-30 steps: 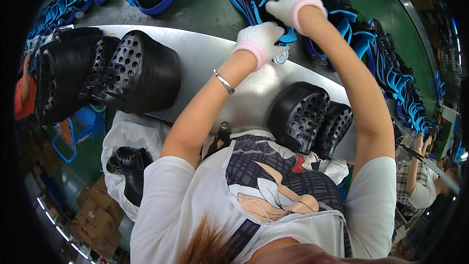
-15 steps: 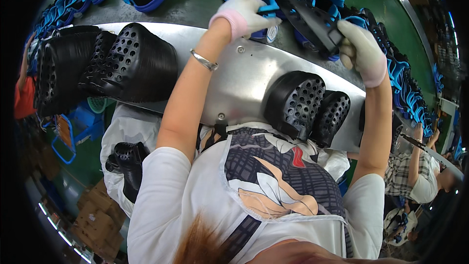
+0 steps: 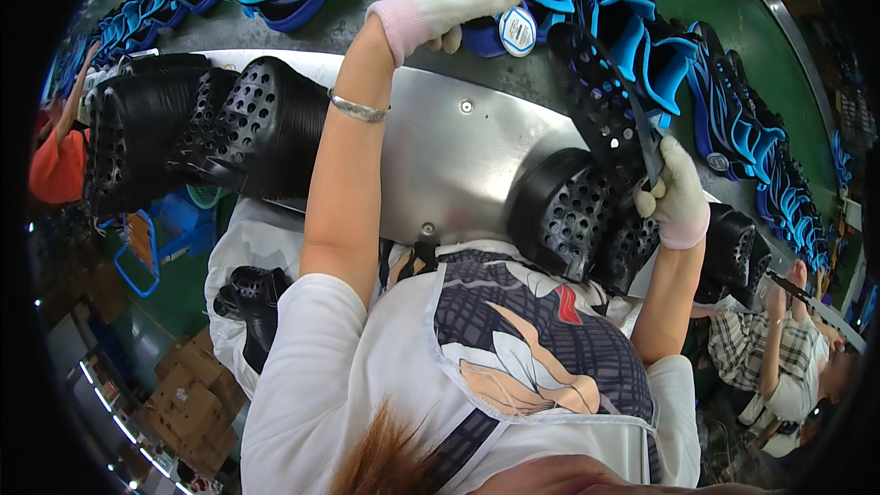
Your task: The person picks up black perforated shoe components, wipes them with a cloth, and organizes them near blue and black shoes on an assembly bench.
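- Your left hand (image 3: 438, 2), gloved, reaches out to the green conveyor (image 3: 733, 18) and pinches the round white tag (image 3: 518, 30) on a blue-strapped clog (image 3: 483, 9).
- Your right hand (image 3: 676, 191), gloved, is closed around a black perforated clog (image 3: 600, 96), held above the metal table (image 3: 449, 151).
- More black clogs (image 3: 568, 211) rest just below that hand; a stack (image 3: 192, 128) lies to your left.

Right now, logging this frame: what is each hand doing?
Left hand: closed on a round tag.
Right hand: closed on a black perforated clog.
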A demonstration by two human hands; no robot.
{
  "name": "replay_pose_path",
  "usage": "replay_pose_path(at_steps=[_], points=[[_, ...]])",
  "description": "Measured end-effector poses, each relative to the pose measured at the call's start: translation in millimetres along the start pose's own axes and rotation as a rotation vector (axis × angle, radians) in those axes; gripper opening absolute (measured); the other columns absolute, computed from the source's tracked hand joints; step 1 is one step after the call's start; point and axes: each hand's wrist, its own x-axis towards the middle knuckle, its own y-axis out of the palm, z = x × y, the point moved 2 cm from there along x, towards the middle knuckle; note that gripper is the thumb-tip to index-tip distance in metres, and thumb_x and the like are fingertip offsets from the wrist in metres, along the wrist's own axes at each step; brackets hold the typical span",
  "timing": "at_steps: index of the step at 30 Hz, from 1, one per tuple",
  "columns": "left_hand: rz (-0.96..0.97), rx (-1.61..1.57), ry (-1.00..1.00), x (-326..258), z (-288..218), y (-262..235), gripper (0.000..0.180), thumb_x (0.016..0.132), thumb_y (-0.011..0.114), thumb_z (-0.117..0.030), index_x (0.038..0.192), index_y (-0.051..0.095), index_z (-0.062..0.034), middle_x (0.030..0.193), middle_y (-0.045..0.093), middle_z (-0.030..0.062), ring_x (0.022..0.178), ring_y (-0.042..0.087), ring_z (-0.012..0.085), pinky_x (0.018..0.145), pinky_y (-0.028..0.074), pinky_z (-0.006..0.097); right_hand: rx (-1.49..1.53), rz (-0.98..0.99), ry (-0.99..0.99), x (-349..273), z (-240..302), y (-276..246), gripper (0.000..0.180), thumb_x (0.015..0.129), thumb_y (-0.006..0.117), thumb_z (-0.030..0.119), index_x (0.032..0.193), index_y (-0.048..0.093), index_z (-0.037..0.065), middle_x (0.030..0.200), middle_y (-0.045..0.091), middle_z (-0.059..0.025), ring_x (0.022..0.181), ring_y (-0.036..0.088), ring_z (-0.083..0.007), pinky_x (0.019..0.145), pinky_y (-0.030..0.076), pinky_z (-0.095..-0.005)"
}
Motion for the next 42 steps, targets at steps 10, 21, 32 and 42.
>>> replay_pose_path(at_steps=[10, 21, 32, 42], points=[[0.068, -0.044, -0.136, 0, 5, -4, 0.04, 0.081, 0.077, -0.043, 0.078, 0.064, -0.0052, 0.053, 0.051, -0.0005, 0.04, 0.047, 0.0081, 0.039, 0.039, 0.02, 0.077, 0.042, -0.004, 8, -14, 1, 0.029, 0.096, 0.05, 0.03, 0.083, 0.053, 0.004, 0.054, 0.038, -0.0014, 0.039, 0.037, -0.0144, 0.039, 0.031, -0.0276], [-0.232, 0.592, 0.143, 0, 15, -3, 0.034, 0.079, 0.075, -0.04, 0.094, 0.072, -0.0105, 0.09, 0.067, 0.0076, 0.081, 0.068, 0.0232, 0.075, 0.055, 0.037, 0.076, -0.001, -0.024, 5, -18, -3, 0.039, 0.097, 0.051, 0.037, 0.092, 0.061, 0.0, 0.052, 0.035, 0.0028, 0.039, 0.033, -0.0117, 0.039, 0.027, -0.0263], [-0.511, 0.707, 0.278, 17, 62, 22, 0.023, 0.076, 0.076, -0.027, 0.096, 0.072, -0.0155, 0.13, 0.056, 0.0061, 0.108, 0.058, 0.0334, 0.091, 0.05, 0.042, 0.121, 0.144, -0.09, 9, -38, -25, 0.044, 0.102, 0.038, 0.04, 0.1, 0.061, 0.003, 0.064, 0.057, -0.0037, 0.039, 0.042, -0.0124, 0.039, 0.029, -0.0231], [0.437, 1.178, -0.025, 70, -42, 22, 0.047, 0.08, 0.069, -0.042, 0.116, 0.07, -0.0123, 0.118, 0.068, 0.0095, 0.104, 0.067, 0.027, 0.086, 0.055, 0.039, 0.074, 0.023, -0.102, 1, -28, -13, 0.044, 0.101, 0.041, 0.04, 0.111, 0.063, 0.003, 0.069, 0.055, -0.0001, 0.044, 0.039, -0.0089, 0.041, 0.029, -0.0212]])
